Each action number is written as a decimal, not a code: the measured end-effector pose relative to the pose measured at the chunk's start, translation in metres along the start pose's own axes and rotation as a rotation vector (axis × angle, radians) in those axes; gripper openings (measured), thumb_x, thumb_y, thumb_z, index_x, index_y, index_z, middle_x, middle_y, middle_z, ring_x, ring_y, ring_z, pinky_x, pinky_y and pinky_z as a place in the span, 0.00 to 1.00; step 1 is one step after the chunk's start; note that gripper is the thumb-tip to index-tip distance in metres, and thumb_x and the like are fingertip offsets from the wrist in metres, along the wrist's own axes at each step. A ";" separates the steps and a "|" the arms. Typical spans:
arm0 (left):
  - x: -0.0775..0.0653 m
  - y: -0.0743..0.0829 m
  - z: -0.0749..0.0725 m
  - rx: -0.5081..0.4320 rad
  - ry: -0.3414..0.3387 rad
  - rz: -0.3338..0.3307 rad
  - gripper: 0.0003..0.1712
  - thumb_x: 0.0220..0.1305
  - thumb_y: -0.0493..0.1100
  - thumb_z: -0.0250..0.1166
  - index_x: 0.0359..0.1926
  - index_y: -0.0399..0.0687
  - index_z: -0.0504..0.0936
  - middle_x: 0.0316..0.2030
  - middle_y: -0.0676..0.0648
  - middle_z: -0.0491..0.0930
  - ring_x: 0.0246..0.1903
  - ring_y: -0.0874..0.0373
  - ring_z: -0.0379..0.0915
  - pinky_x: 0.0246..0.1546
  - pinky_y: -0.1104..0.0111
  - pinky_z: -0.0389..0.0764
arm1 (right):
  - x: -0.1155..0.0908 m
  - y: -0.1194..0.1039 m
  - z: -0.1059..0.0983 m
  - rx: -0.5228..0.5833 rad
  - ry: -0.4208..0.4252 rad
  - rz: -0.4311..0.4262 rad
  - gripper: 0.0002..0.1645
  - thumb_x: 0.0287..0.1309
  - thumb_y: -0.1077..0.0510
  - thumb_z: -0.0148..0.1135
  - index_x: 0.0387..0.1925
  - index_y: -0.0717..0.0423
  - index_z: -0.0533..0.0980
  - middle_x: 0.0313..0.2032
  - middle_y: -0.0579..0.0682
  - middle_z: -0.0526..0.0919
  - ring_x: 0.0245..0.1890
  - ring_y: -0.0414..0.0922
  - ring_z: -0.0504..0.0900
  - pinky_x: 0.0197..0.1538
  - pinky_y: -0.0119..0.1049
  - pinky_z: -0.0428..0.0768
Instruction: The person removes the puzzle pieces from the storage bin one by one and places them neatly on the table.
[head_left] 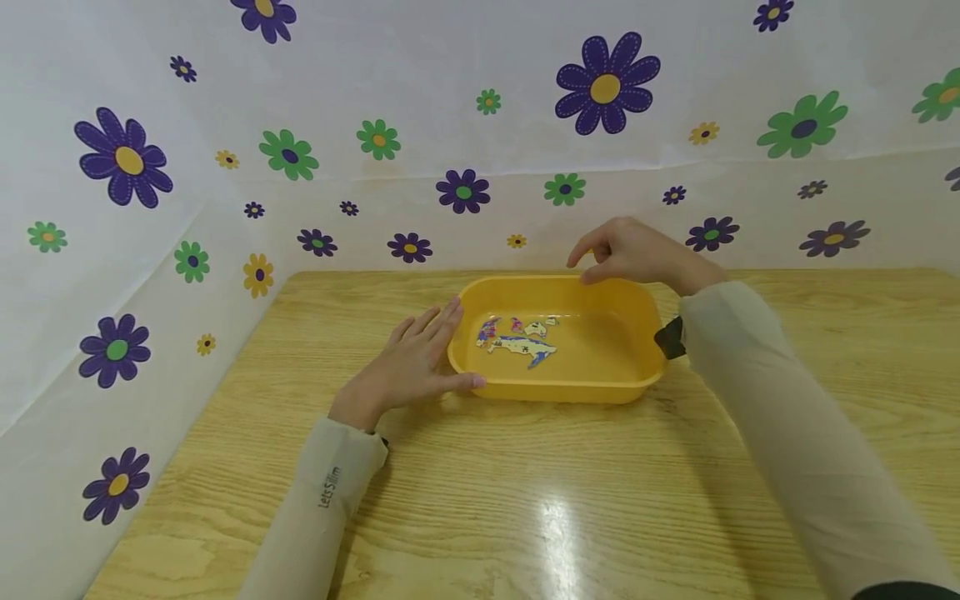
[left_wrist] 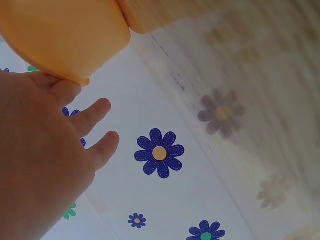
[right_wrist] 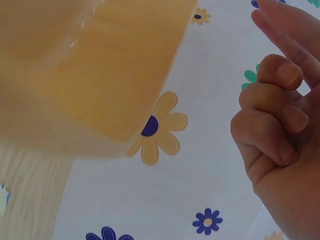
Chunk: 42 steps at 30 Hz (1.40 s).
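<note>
A yellow plastic basin (head_left: 600,390) stands on the table, its long side facing me. Several flat cut-out pieces (head_left: 517,348), pale with blue and pink edges, lie in its left half. My left hand (head_left: 405,367) rests against the basin's left end, fingers spread and straight along the rim, thumb over the front corner. In the left wrist view, that hand's fingers (left_wrist: 65,92) lie beside the basin's rim. My right hand (head_left: 637,250) is at the back rim. Its index finger and thumb stand apart, while the other fingers (right_wrist: 262,117) are curled with nothing held in them.
The wood-grain table (head_left: 465,508) spreads out around the basin. Behind it and to the left hangs a white sheet (head_left: 420,67) printed with purple, green and yellow flowers. A black wrist strap (head_left: 671,337) pokes out below the right sleeve, close to the basin's right end.
</note>
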<state>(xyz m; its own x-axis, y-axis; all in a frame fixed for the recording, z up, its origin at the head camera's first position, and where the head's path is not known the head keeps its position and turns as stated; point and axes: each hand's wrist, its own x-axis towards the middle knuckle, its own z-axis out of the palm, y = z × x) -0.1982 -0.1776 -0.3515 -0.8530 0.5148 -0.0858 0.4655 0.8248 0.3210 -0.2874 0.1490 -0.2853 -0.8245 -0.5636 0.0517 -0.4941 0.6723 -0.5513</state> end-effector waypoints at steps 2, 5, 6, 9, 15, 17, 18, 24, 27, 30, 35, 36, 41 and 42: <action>0.000 0.000 0.000 0.000 0.003 0.000 0.62 0.64 0.72 0.61 0.81 0.42 0.40 0.81 0.48 0.34 0.78 0.43 0.35 0.75 0.44 0.35 | 0.003 -0.002 0.002 -0.002 -0.004 -0.015 0.12 0.59 0.66 0.70 0.46 0.64 0.86 0.19 0.49 0.68 0.25 0.47 0.67 0.28 0.34 0.65; 0.000 -0.001 0.000 0.003 0.005 -0.001 0.62 0.64 0.72 0.60 0.81 0.42 0.41 0.81 0.48 0.35 0.78 0.43 0.35 0.75 0.44 0.36 | 0.008 -0.005 0.005 0.000 -0.012 -0.028 0.13 0.59 0.67 0.70 0.46 0.65 0.85 0.19 0.48 0.68 0.25 0.47 0.67 0.27 0.33 0.65; 0.000 -0.001 0.000 0.004 0.006 0.000 0.62 0.64 0.73 0.60 0.81 0.42 0.41 0.81 0.47 0.35 0.78 0.42 0.36 0.75 0.44 0.36 | 0.009 -0.006 0.006 0.004 -0.017 -0.031 0.13 0.59 0.67 0.70 0.46 0.65 0.85 0.19 0.48 0.68 0.24 0.47 0.67 0.27 0.32 0.64; 0.000 0.000 0.000 0.009 0.005 0.001 0.62 0.65 0.72 0.60 0.81 0.41 0.41 0.81 0.47 0.35 0.78 0.42 0.36 0.75 0.44 0.36 | 0.013 -0.007 0.010 0.027 -0.039 -0.035 0.13 0.59 0.68 0.69 0.46 0.66 0.85 0.18 0.48 0.67 0.23 0.46 0.66 0.26 0.32 0.63; 0.000 0.003 -0.001 0.011 0.002 0.005 0.62 0.64 0.72 0.60 0.81 0.41 0.41 0.81 0.47 0.35 0.78 0.42 0.36 0.75 0.44 0.36 | 0.016 -0.005 0.020 0.073 -0.092 -0.031 0.13 0.60 0.69 0.68 0.47 0.67 0.85 0.18 0.48 0.67 0.22 0.45 0.65 0.26 0.31 0.62; 0.001 0.003 -0.001 0.010 -0.001 0.004 0.62 0.64 0.72 0.60 0.81 0.41 0.41 0.81 0.47 0.35 0.78 0.43 0.36 0.75 0.44 0.36 | 0.016 -0.004 0.024 0.081 -0.108 -0.032 0.13 0.60 0.69 0.68 0.47 0.68 0.85 0.18 0.47 0.66 0.22 0.44 0.65 0.26 0.31 0.62; 0.001 0.003 -0.002 0.008 -0.002 0.003 0.62 0.64 0.72 0.60 0.81 0.42 0.41 0.81 0.47 0.35 0.78 0.43 0.35 0.75 0.44 0.36 | 0.017 -0.003 0.026 0.088 -0.118 -0.033 0.13 0.59 0.69 0.68 0.46 0.68 0.85 0.18 0.47 0.66 0.22 0.44 0.64 0.26 0.31 0.62; 0.001 0.002 -0.002 0.009 -0.002 0.002 0.62 0.64 0.72 0.60 0.81 0.41 0.41 0.81 0.46 0.35 0.78 0.42 0.36 0.75 0.44 0.36 | 0.020 0.002 0.037 0.089 -0.160 -0.038 0.13 0.58 0.69 0.69 0.46 0.69 0.85 0.17 0.46 0.68 0.21 0.42 0.65 0.26 0.32 0.64; 0.001 0.002 -0.002 0.012 -0.005 0.000 0.62 0.65 0.72 0.60 0.81 0.42 0.40 0.81 0.46 0.35 0.78 0.43 0.36 0.75 0.44 0.37 | 0.021 0.002 0.042 0.083 -0.187 -0.030 0.14 0.57 0.69 0.69 0.46 0.69 0.84 0.19 0.46 0.70 0.22 0.42 0.66 0.29 0.33 0.66; 0.001 0.002 0.000 0.015 -0.002 0.000 0.62 0.65 0.71 0.60 0.81 0.42 0.40 0.81 0.46 0.35 0.78 0.43 0.36 0.75 0.44 0.37 | 0.021 0.003 0.047 0.068 -0.209 -0.028 0.15 0.56 0.69 0.69 0.46 0.69 0.84 0.20 0.47 0.69 0.22 0.42 0.65 0.30 0.35 0.66; -0.001 0.002 0.003 0.014 0.007 0.006 0.62 0.65 0.72 0.60 0.81 0.42 0.40 0.81 0.46 0.36 0.78 0.42 0.36 0.75 0.44 0.36 | 0.020 0.006 0.056 -0.021 -0.218 -0.036 0.15 0.57 0.68 0.69 0.47 0.67 0.85 0.25 0.49 0.70 0.28 0.45 0.67 0.35 0.36 0.66; -0.001 0.002 0.004 0.015 0.009 0.008 0.62 0.65 0.73 0.60 0.81 0.42 0.40 0.81 0.46 0.36 0.78 0.42 0.36 0.75 0.44 0.36 | 0.020 0.007 0.058 -0.042 -0.219 -0.029 0.15 0.57 0.67 0.69 0.47 0.66 0.85 0.27 0.49 0.70 0.30 0.46 0.67 0.37 0.37 0.67; -0.001 0.000 0.007 0.029 0.025 0.016 0.62 0.65 0.72 0.59 0.81 0.41 0.41 0.81 0.46 0.36 0.78 0.42 0.37 0.75 0.44 0.37 | 0.018 0.010 0.064 -0.095 -0.223 0.004 0.17 0.58 0.66 0.70 0.50 0.64 0.85 0.29 0.51 0.70 0.32 0.47 0.67 0.37 0.37 0.66; -0.001 0.000 0.008 0.032 0.030 0.018 0.62 0.65 0.72 0.60 0.81 0.41 0.41 0.81 0.46 0.36 0.78 0.42 0.37 0.75 0.44 0.37 | 0.019 0.010 0.064 -0.095 -0.226 0.011 0.18 0.58 0.67 0.69 0.51 0.65 0.84 0.29 0.50 0.70 0.31 0.47 0.67 0.36 0.37 0.67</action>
<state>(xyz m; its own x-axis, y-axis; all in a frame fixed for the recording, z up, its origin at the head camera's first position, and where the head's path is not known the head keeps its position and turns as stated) -0.1952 -0.1761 -0.3589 -0.8511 0.5225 -0.0521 0.4873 0.8229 0.2923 -0.2899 0.1145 -0.3434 -0.7526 -0.6417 -0.1477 -0.5177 0.7153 -0.4695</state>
